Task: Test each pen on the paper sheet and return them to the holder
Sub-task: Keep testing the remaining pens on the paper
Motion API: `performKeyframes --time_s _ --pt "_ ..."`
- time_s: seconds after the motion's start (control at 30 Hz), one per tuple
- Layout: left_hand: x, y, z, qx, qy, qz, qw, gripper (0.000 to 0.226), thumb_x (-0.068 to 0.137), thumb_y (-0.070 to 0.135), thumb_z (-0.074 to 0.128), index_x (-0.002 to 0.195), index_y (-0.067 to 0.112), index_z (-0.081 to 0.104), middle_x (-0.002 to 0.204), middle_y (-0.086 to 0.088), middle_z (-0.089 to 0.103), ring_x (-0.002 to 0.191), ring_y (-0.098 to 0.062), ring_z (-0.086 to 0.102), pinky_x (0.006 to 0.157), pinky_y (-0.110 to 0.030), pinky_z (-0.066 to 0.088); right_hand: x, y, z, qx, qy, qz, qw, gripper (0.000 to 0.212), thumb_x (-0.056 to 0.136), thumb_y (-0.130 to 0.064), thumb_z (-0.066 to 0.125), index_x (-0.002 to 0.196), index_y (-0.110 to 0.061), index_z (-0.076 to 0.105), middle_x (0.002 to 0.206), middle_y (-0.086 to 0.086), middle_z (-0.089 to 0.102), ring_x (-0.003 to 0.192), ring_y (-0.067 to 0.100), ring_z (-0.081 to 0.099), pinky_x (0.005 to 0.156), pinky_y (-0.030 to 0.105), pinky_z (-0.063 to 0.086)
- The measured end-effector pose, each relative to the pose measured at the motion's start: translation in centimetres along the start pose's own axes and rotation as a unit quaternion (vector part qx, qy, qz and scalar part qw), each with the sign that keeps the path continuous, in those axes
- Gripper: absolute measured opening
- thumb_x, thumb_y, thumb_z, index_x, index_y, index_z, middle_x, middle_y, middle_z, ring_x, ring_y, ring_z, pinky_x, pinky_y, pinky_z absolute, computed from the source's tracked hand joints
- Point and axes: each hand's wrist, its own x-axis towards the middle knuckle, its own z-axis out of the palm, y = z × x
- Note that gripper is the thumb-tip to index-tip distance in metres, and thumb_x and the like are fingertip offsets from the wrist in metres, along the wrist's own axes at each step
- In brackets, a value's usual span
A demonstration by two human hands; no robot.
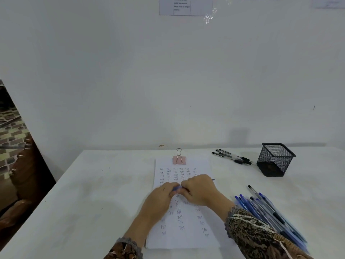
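Pen (177,188) between left fingers (168,188), right fingers (185,185)

This is looking like a plain office corner: a white table (112,193) is standing against a wall (112,71), a printed notice (184,6) hanging above the table, a mesh pen holder (275,159) sitting on it.

Both hands, left hand (162,195) and right hand (198,189), grip a blue pen (177,188) over the paper sheet (182,221)

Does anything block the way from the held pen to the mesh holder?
Nothing visible does. Black pens lie behind the straight line from the blue pen to the holder, and the pen pile on its near side.
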Motion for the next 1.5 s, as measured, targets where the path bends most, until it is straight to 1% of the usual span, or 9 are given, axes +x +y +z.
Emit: performKeyframes --time_s 0.17,0.3,0.37,0.43,0.57,0.63,1.13,1.3,1.5 --pt "0.1 -0.7 0.5 -0.006 0.008 -0.023 1.000 0.029 0.100 0.023 0.036 0.121 0.018 0.054 0.114 0.008 0.060 0.101 -0.006 0.054 0.088 -0.018 0.041 0.4 0.5 -0.2 -0.028 -0.076 0.006 0.997 0.067 0.071 -0.077 0.005 0.051 -0.019 0.029 0.043 -0.007 0.030 0.039 0.013 0.031 0.044 0.020 0.014" --pt "0.1 -0.6 0.3 -0.049 0.032 -0.054 0.997 0.027 0.099 0.035 0.033 0.107 0.020 0.054 0.096 0.010 0.059 0.088 -0.005 0.055 0.077 -0.017 0.043 1.3 2.7 -1.9 -0.067 0.003 0.011 0.998 0.038 0.089 -0.045 0.053 0.061 -0.024 0.037 0.052 -0.010 0.037 0.046 0.008 0.036 0.041 0.016 0.020" --pt "0.1 -0.4 0.1 -0.082 0.034 -0.069 0.994 0.030 0.097 0.039 0.032 0.106 0.020 0.054 0.104 0.012 0.060 0.097 -0.002 0.055 0.085 -0.018 0.044 1.1 3.6 -3.1 0.097 0.041 0.123 0.987 0.033 0.095 -0.034 0.048 0.066 -0.020 0.042 0.059 -0.005 0.042 0.054 0.009 0.040 0.046 0.018 0.027" --pt "0.2 -0.5 0.1 -0.097 0.025 -0.072 0.992 0.032 0.096 0.040 0.031 0.108 0.021 0.053 0.111 0.015 0.059 0.104 0.002 0.053 0.089 -0.013 0.042 1.0 3.1 -3.7 0.384 0.171 0.255 0.871 0.034 0.098 -0.029 0.044 0.070 -0.014 0.056 0.062 0.002 0.053 0.055 0.005 0.046 0.052 0.015 0.034" --pt "0.3 -0.7 0.1 -0.096 0.028 -0.067 0.993 0.029 0.097 0.038 0.033 0.110 0.022 0.054 0.111 0.013 0.060 0.103 0.002 0.054 0.087 -0.011 0.043 0.8 -0.5 -1.7 0.738 0.237 0.388 0.499 0.036 0.102 -0.032 0.028 0.090 -0.008 0.052 0.049 0.004 0.054 0.040 0.012 0.049 0.043 0.023 0.041" --pt "0.3 -0.7 0.0 -0.090 0.026 -0.066 0.993 0.029 0.097 0.037 0.034 0.111 0.021 0.054 0.107 0.009 0.062 0.100 -0.003 0.056 0.088 -0.022 0.046 0.1 -1.9 -0.6 0.765 0.215 0.412 0.446 0.029 0.102 -0.025 0.033 0.083 -0.007 0.046 0.045 0.004 0.055 0.037 0.013 0.054 0.040 0.022 0.045" --pt "0.3 -0.6 0.0 -0.084 0.028 -0.059 0.994 0.025 0.098 0.030 0.037 0.114 0.020 0.054 0.105 0.011 0.059 0.097 -0.002 0.055 0.083 -0.015 0.043 -1.2 -2.6 0.4 0.765 0.235 0.389 0.456 0.030 0.101 -0.020 0.035 0.077 -0.007 0.046 0.050 0.007 0.060 0.040 0.016 0.056 0.041 0.023 0.046" --pt "0.2 -0.7 0.1 -0.065 0.016 -0.037 0.997 0.019 0.098 0.024 0.041 0.111 0.023 0.055 0.082 0.016 0.051 0.074 0.000 0.049 0.067 -0.011 0.036 -1.3 -3.0 0.4 0.746 0.167 0.357 0.537 0.027 0.101 -0.017 0.035 0.078 -0.006 0.046 0.057 0.009 0.057 0.047 0.018 0.056 0.047 0.026 0.046" --pt "0.3 -0.8 0.2 -0.088 0.013 -0.031 0.996 0.019 0.096 0.017 0.044 0.107 0.017 0.060 0.083 0.013 0.056 0.076 -0.004 0.052 0.069 -0.011 0.038 -1.0 -3.5 0.7 0.696 0.061 0.318 0.641 0.031 0.101 -0.018 0.035 0.081 -0.005 0.055 0.063 0.008 0.060 0.063 0.021 0.055 0.063 0.027 0.047"
